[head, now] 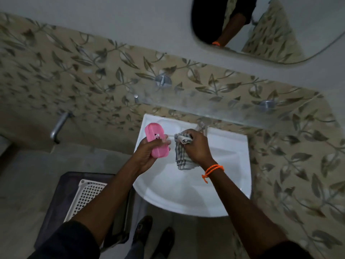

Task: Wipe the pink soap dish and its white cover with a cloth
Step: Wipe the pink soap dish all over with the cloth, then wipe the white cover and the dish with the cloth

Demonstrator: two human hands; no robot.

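Note:
My left hand (149,152) grips the pink soap dish (156,140) from below, holding it over the left side of the white sink (233,165). The dish shows small slots in its middle. My right hand (196,146) holds a bunched grey checked cloth (182,156), which hangs down over the basin just right of the dish. Cloth and dish are slightly apart. An orange thread band circles my right wrist. I cannot see the white cover.
A tap (202,127) stands at the back of the sink under a glass shelf (214,107). A wall spout (58,126) sticks out at left. A dark basket holding a white lattice tray (87,195) sits on the floor at lower left. A mirror (270,28) hangs above.

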